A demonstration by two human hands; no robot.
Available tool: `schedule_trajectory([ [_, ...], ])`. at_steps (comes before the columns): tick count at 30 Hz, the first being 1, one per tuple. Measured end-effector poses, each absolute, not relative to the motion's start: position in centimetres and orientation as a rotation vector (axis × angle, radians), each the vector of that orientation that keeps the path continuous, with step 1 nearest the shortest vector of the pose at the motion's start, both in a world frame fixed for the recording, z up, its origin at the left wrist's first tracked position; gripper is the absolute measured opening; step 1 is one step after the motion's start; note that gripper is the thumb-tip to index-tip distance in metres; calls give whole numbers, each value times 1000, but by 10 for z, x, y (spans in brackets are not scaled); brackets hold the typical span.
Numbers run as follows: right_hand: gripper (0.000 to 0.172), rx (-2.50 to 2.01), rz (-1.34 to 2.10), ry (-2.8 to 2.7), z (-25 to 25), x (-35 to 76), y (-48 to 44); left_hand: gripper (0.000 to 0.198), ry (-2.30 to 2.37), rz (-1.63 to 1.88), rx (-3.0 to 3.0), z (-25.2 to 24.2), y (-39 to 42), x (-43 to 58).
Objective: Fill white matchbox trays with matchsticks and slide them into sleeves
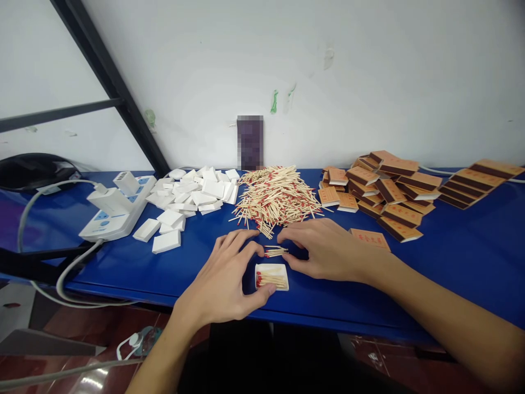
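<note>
A small bundle of matches (275, 251) lies crosswise between my two hands, red heads to the left. My left hand (225, 273) is spread, its index finger at the match heads and its thumb reaching over the matches in a white inner tray (272, 267). That tray stands open just in front of the bundle, partly filled. Curled around the bundle's right end are the thumb and forefinger of my right hand (328, 249). Behind both hands is a big loose heap of matches (279, 197).
White trays (200, 191) are piled at the left, beside a power strip (118, 210) with plugged-in chargers. Orange matchbox sleeves (389, 191) are heaped and stacked at the right; a single sleeve (369, 239) lies behind my right forearm. A dark blurred object (250, 142) leans on the wall.
</note>
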State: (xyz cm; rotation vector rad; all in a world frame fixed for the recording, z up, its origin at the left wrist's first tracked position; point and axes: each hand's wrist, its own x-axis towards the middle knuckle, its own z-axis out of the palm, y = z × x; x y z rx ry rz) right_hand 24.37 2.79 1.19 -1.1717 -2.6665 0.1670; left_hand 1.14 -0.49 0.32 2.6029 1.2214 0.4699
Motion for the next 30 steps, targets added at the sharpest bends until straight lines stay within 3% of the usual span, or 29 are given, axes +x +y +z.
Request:
schedule_trajectory([
  [30, 12, -1064, 254, -2647, 2, 240, 31, 47, 1198, 481, 2607, 1, -3, 11],
])
